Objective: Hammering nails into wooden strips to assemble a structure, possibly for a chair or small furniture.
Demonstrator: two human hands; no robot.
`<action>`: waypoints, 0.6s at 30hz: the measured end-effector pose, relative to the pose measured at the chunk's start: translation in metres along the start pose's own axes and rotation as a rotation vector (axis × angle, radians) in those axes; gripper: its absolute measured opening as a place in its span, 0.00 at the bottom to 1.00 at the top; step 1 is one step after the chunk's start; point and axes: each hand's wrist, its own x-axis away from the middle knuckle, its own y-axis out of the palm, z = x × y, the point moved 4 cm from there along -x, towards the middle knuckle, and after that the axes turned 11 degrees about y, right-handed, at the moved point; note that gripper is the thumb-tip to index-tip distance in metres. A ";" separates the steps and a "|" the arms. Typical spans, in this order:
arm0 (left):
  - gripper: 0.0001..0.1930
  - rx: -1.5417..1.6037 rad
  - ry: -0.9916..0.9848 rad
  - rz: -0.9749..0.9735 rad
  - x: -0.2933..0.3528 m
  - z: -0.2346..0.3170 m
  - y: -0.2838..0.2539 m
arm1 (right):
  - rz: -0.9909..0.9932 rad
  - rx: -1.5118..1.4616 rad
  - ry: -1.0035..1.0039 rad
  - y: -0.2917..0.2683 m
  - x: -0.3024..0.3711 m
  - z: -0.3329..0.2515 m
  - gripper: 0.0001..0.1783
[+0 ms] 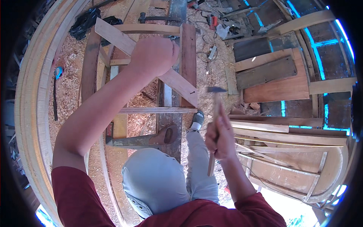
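Observation:
My right hand (221,137) is wrapped round the wooden handle of a hammer (216,90); its dark head is raised to the right of a wooden frame (188,62). A pale wooden strip (180,84) lies slantwise across this frame. Near the strip's lower right end a nail (193,92) sticks up, a little to the left of the hammer head and apart from it. My left hand (154,56) is closed over the middle of the strip, though most of its fingers are hidden behind the back of the hand.
A handsaw (162,137) lies on planks close to my bent knee. Wood shavings cover the floor, where a blue tape measure (58,72) rests at left. Long curved boards (33,87) run along the left. Boards (278,75) and a wooden panel (287,174) stand at right.

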 end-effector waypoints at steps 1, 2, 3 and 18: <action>0.25 0.003 0.003 0.001 -0.003 0.002 -0.003 | 0.071 -0.116 -0.055 -0.010 0.000 -0.009 0.29; 0.25 0.011 0.002 -0.010 -0.006 0.004 -0.006 | 0.142 -0.232 -0.110 -0.019 0.001 -0.016 0.29; 0.25 0.018 0.001 -0.022 -0.008 0.006 -0.008 | 0.106 -0.286 -0.213 -0.025 -0.001 -0.022 0.30; 0.28 0.031 -0.032 0.012 -0.004 0.003 -0.005 | -0.184 0.547 -0.126 0.012 0.010 0.010 0.31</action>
